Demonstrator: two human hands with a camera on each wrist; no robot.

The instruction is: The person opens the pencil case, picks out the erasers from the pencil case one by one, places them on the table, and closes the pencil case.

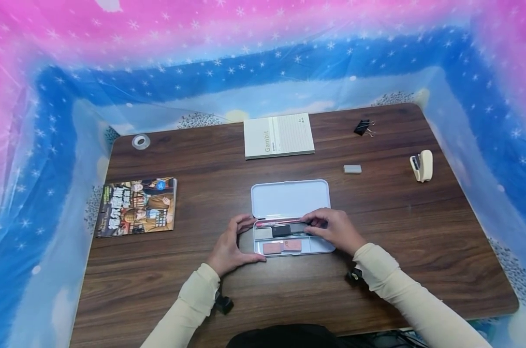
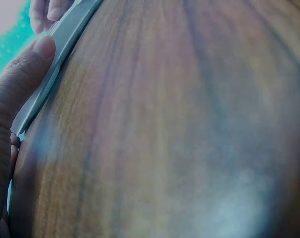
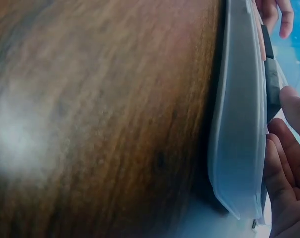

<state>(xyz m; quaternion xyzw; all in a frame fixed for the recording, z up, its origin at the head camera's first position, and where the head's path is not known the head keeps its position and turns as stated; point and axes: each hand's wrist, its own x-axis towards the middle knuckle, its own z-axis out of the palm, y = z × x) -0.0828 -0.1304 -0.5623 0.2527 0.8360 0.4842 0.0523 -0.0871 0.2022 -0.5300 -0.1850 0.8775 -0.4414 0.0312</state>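
An open white pencil case (image 1: 306,248) lies on the table, its lid (image 1: 290,199) folded back. My left hand (image 1: 230,246) holds its left end, thumb along the front edge and fingers at the rear corner. My right hand (image 1: 334,228) is over the right part, its thumb and fingers pinching a dark grey eraser-like block (image 3: 272,84). Beside that block sit a black block (image 1: 282,230) and a light grey one (image 1: 263,234). Two pink erasers (image 1: 292,245) lie in the front compartment, and a red pen (image 1: 271,223) lies along the back.
Behind the case lies a notebook (image 1: 280,135). A comic book (image 1: 137,208) and a tape roll (image 1: 141,141) are on the left. Toward the right are a grey eraser (image 1: 352,169), black binder clips (image 1: 362,127) and a cream stapler (image 1: 421,166). Patterned cloth (image 1: 228,72) surrounds the table.
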